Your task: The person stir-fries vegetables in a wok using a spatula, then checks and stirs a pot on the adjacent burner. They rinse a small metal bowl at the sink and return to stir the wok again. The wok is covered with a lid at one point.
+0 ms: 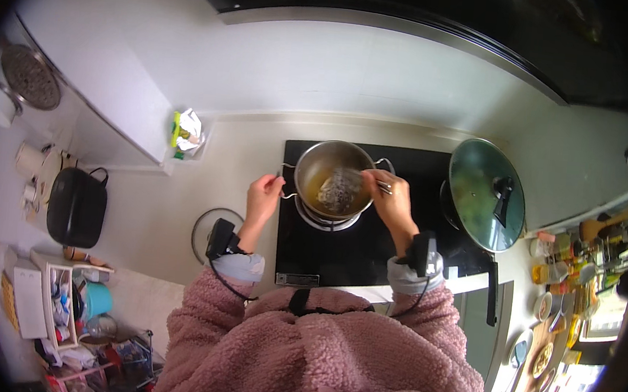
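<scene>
A stainless steel pot (303, 168) stands on the left burner of the black glass cooktop (314, 257). My left hand (263, 194) grips the pot's left wire handle. Over the right rim, my right hand (388, 197) is shut on a thin metal utensil (384, 187), whose ends stick out past my fingers. They look like chopsticks, but motion and my fingers hide the rest. Inside the pot are a yellowish liquid (315, 184) and a dark, speckled grey mass (339, 191), blurred, just left of my right fingers.
A wok with a glass lid (485, 194) covers the right burner, its handle (492, 293) jutting past the front edge. Another glass lid (201, 231) lies left of the cooktop, partly behind my left wrist. A foil packet (188, 129) stands by the back wall. The range hood (396, 24) overhangs.
</scene>
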